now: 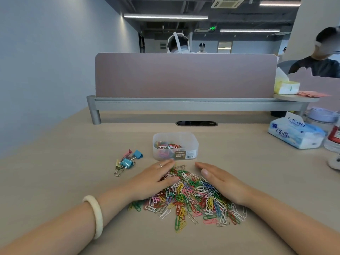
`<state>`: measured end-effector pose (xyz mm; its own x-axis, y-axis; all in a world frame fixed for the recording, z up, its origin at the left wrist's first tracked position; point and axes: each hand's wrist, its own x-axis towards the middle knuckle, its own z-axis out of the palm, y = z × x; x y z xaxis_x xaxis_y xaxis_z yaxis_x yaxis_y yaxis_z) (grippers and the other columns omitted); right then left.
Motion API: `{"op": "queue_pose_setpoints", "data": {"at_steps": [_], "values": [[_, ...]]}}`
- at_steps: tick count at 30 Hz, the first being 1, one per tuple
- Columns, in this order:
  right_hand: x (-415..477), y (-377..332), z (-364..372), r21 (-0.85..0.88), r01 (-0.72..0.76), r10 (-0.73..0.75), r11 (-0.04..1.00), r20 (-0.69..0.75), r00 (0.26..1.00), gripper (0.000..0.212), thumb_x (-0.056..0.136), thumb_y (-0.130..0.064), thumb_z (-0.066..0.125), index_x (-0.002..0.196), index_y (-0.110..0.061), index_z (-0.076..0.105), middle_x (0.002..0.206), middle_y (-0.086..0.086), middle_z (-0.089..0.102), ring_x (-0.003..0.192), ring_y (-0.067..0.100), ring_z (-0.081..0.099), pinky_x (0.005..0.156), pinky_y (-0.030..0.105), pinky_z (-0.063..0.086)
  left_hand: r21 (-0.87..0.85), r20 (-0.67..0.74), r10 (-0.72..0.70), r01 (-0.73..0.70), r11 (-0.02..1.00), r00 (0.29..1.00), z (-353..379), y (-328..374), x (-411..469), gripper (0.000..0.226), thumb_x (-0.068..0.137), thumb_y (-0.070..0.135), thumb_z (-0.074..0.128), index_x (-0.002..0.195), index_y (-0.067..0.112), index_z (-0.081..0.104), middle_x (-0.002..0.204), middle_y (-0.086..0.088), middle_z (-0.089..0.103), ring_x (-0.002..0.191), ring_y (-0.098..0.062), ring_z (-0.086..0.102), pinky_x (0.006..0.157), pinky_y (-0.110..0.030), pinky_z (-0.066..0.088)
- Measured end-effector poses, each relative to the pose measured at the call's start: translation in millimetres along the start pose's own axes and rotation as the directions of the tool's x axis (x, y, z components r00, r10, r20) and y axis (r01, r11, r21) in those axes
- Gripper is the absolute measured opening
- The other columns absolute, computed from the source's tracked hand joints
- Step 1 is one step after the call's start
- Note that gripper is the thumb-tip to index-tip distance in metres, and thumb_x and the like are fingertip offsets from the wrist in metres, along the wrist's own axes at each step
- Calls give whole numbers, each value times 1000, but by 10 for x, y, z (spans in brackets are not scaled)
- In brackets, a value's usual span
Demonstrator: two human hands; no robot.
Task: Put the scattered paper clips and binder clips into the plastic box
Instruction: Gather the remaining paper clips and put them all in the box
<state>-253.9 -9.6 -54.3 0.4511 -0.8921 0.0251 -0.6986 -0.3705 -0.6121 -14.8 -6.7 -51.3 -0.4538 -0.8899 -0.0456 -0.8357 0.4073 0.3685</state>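
Observation:
A heap of coloured paper clips [191, 197] lies on the desk between my hands. My left hand [154, 179] rests flat on the heap's left side, fingers straight. On the heap's right side my right hand [222, 183] stands on its edge against the clips, fingers straight. Just beyond my fingertips stands the clear plastic box [191, 140], with some clips inside. Several binder clips [127, 161], blue, pink and yellow, lie in a small group left of the box.
A pink divider panel on a grey rail [184, 105] closes the desk's far side. A tissue pack [296, 134] and bottles [334, 137] stand at the right edge. A cable slot [196, 123] lies behind the box. Other people sit beyond the divider.

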Motion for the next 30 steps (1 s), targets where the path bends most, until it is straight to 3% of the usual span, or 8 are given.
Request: {"op": "queue_pose_setpoints", "data": {"at_steps": [4,7,9,13,16,19,23,30], "values": [[95,-147,129,29,38,-38,999,-32,999,51,92,-49,22,139,-32,31,148,-8,33,133,2,28,105,15,17,-3,-14,27,-27,1000,1000,53,130,159,66,90,55,26,145,23,14,156,3,12,142,-8,10,113,-23,7],[22,-132,-2,320,-4,20,947,-46,999,50,84,-59,20,129,-44,36,142,-12,42,129,1,36,105,15,22,-290,-3,52,-51,956,999,33,232,91,63,87,54,26,142,24,25,152,9,24,136,0,21,109,-17,11],[-109,-18,-123,322,-9,7,947,8,1000,57,81,-71,21,132,-47,29,146,-17,33,133,-1,30,113,23,18,-382,-4,65,-62,922,998,-18,227,-38,67,81,58,24,142,30,24,149,18,24,131,9,20,109,-16,12],[-415,202,-293,59,-23,11,998,191,981,116,50,-92,39,145,-34,4,149,-25,2,138,-8,5,114,19,5,-167,19,137,-132,977,990,-128,2,-307,94,61,86,30,141,42,9,150,26,5,136,12,4,113,-18,8],[-505,205,-215,-286,87,-22,954,225,974,127,45,-91,42,145,-31,-9,143,-25,-10,131,-12,-13,104,6,-13,146,150,87,-109,983,985,-48,-103,-475,114,48,88,44,134,48,-19,148,23,-25,136,4,-23,115,-24,-4],[-392,115,-89,-372,140,-81,918,170,982,126,49,-91,41,145,-25,-8,153,-14,-6,134,-7,-11,109,14,-12,181,100,40,-58,982,994,73,-20,-493,112,56,84,45,135,43,-23,146,19,-29,135,1,-25,114,-24,-7],[-94,-54,46,-319,153,-114,935,135,984,115,58,-84,47,146,-22,2,156,0,10,143,9,7,117,25,8,155,-20,33,-30,987,999,127,67,-236,104,65,79,37,144,27,-7,156,7,-8,141,-4,-7,111,-21,-1],[-47,-109,-1,-142,179,-181,973,2,984,75,73,-44,71,137,-28,37,135,-4,47,121,4,39,96,8,27,22,-163,145,-143,989,976,31,56,-134,94,54,83,35,132,32,43,127,13,47,117,-4,33,93,-6,21]]}}
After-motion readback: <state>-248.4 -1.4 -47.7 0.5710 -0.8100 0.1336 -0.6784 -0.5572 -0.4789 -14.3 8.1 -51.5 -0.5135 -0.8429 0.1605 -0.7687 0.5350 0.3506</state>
